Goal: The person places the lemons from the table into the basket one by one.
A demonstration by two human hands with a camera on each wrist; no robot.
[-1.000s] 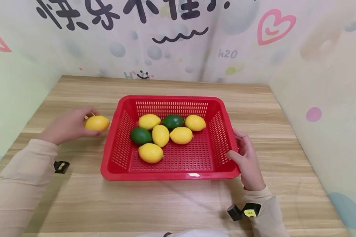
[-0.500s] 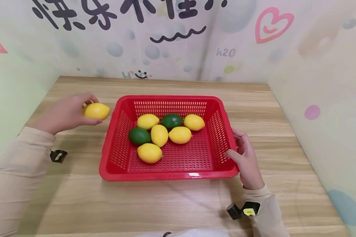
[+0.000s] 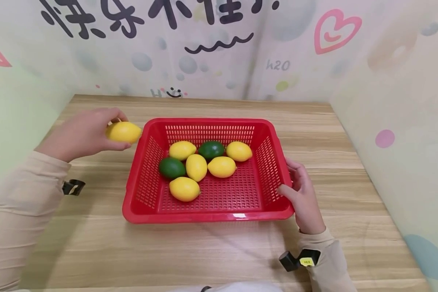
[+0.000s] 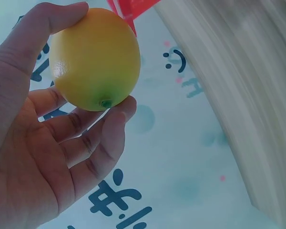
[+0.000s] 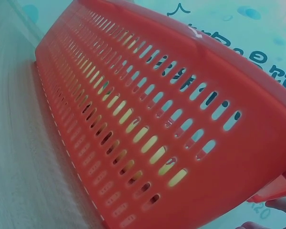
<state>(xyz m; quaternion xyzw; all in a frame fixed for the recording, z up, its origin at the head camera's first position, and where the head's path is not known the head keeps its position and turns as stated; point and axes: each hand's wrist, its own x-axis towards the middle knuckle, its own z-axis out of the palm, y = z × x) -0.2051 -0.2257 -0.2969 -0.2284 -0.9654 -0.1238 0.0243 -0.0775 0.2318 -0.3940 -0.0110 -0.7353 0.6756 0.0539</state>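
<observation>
My left hand (image 3: 89, 132) holds a yellow lemon (image 3: 124, 132) between thumb and fingers, close to the left rim of a red plastic basket (image 3: 204, 217). In the left wrist view the lemon (image 4: 97, 59) shows its greenish stem end, with the thumb on one side and fingertips on the other. My right hand (image 3: 304, 198) grips the basket's right rim, thumb over the edge and fingers outside. Inside the basket lie several yellow lemons (image 3: 185, 189) and two dark green fruits (image 3: 172, 168). The basket's slotted wall (image 5: 148, 109) fills the right wrist view.
The basket stands on a wood-grain table (image 3: 160, 255). A patterned wall (image 3: 211, 61) rises behind the table, with side walls at left and right. Black camera mounts (image 3: 290, 260) sit at both wrists.
My left hand has lifted the lemon up and away from me, then moved it slightly right toward the basket rim. The right hand stays on the basket.
</observation>
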